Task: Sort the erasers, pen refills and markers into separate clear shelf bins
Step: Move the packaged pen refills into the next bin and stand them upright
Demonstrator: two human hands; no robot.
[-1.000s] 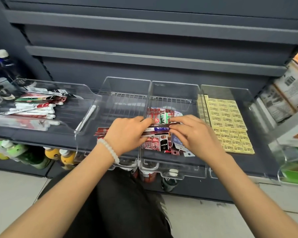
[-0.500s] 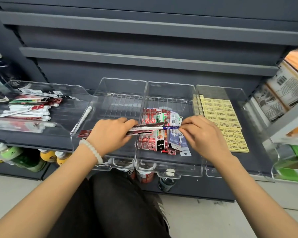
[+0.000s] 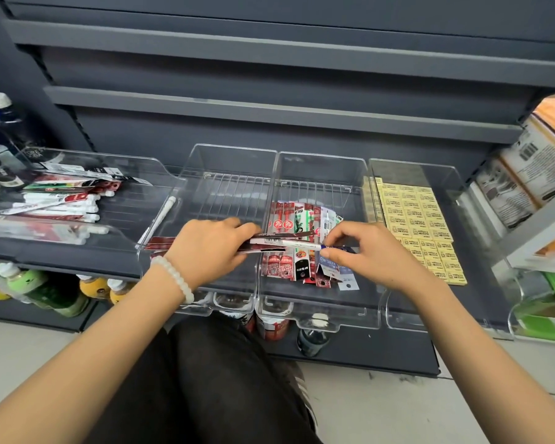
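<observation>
My left hand (image 3: pixel 210 246) grips a sideways bundle of long refill packs (image 3: pixel 279 240) over the wall between two clear bins. My right hand (image 3: pixel 362 253) pinches the bundle's right end by a blue tip. Beneath them, more red, green and blue refill packs (image 3: pixel 289 267) lie in the middle-right bin (image 3: pixel 321 168). The middle-left bin (image 3: pixel 234 161) holds one white marker (image 3: pixel 161 216) against its left wall. Yellow erasers (image 3: pixel 420 219) fill the right bin (image 3: pixel 414 171) in rows. White markers and packs (image 3: pixel 58 203) lie in the left bin (image 3: pixel 116 161).
The bins stand on a dark shelf (image 3: pixel 481 302) under two bare shelves. Drink bottles (image 3: pixel 45 290) stand on the lower shelf at left, and cans show below the bins. Boxed goods (image 3: pixel 526 174) sit on a rack to the right. My dark-clothed knee (image 3: pixel 212 379) is below.
Both hands have drawn the bundle slightly left, and my right hand has slid out to pinch its right end. More of the packs in the bin now shows.
</observation>
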